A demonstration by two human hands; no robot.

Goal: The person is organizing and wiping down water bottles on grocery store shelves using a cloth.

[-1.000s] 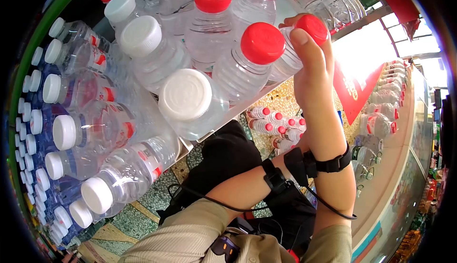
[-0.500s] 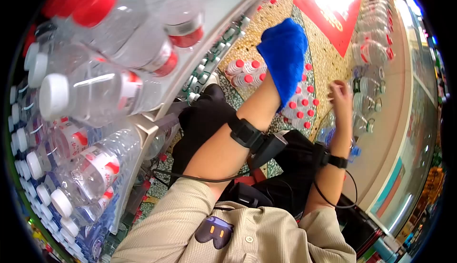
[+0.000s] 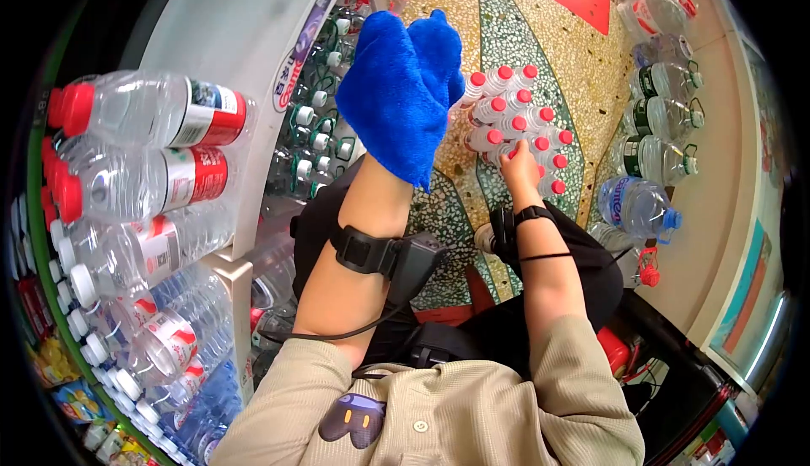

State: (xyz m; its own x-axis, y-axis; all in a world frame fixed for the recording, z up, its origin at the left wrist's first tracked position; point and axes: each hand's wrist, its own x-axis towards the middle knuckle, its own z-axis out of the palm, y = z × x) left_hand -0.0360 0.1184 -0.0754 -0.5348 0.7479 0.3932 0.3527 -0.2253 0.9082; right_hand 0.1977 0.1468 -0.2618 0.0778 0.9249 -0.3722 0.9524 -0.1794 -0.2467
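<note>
My left hand [image 3: 381,177], upper centre, clenches the blue cloth [image 3: 405,86], raised, I think, to keep it clear. My right hand [image 3: 516,167] reaches down to the red-capped bottles [image 3: 515,116] packed on the floor, centre right. Its fingers touch one, but I cannot tell whether they grip it.

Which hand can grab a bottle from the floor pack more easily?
Right. The right hand is down at the red-capped water bottles on the floor, fingers touching them. The left hand is raised higher and full of blue cloth.
</note>
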